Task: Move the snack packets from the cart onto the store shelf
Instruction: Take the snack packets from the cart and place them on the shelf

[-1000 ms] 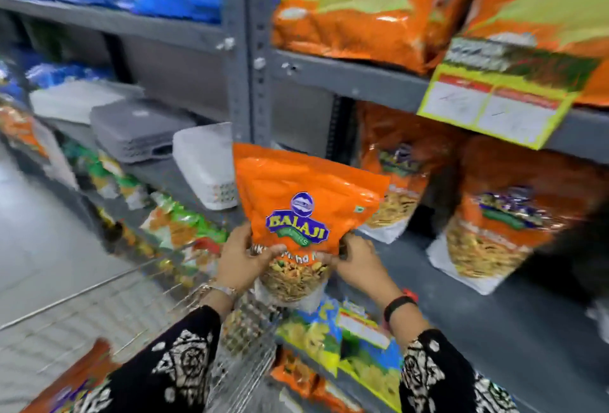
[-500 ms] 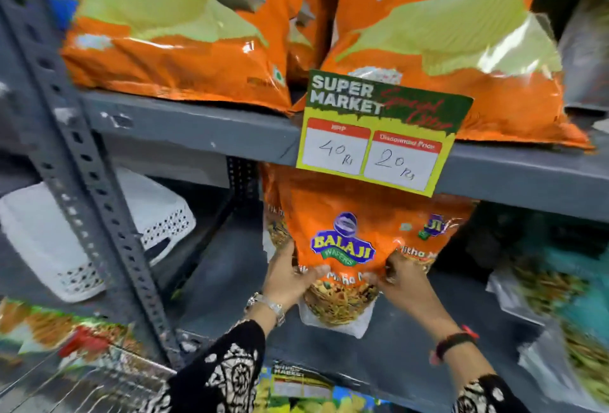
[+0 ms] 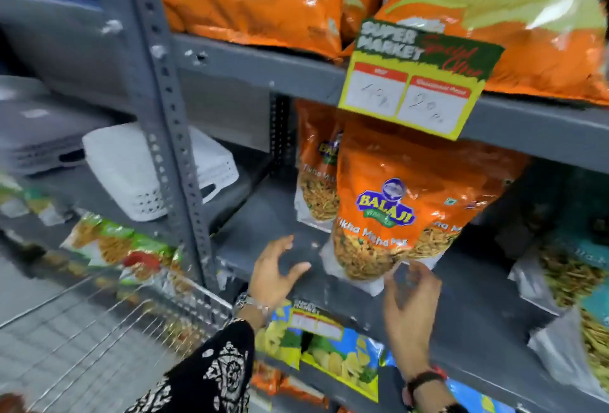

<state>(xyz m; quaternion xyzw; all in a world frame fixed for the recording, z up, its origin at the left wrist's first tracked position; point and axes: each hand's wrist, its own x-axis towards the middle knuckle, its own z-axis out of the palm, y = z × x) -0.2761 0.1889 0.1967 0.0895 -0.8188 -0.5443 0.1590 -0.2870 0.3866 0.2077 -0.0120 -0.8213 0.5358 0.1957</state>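
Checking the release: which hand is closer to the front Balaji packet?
Right. The right hand is just under the packet bottom edge; the left hand hangs open, apart to its left.

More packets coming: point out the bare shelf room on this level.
Bare grey shelf lies between the slotted upright post and the standing Balaji packet, above the left hand. A smaller bare strip runs right of it. Far right is crowded with slumped packets.

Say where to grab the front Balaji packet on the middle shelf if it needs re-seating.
Grip the front Balaji packet by its lower side edges, coming from the open front. It stands upright, the price tag covers its top, and another packet sits behind-left. Both hands, left hand and right hand, are open and off it.
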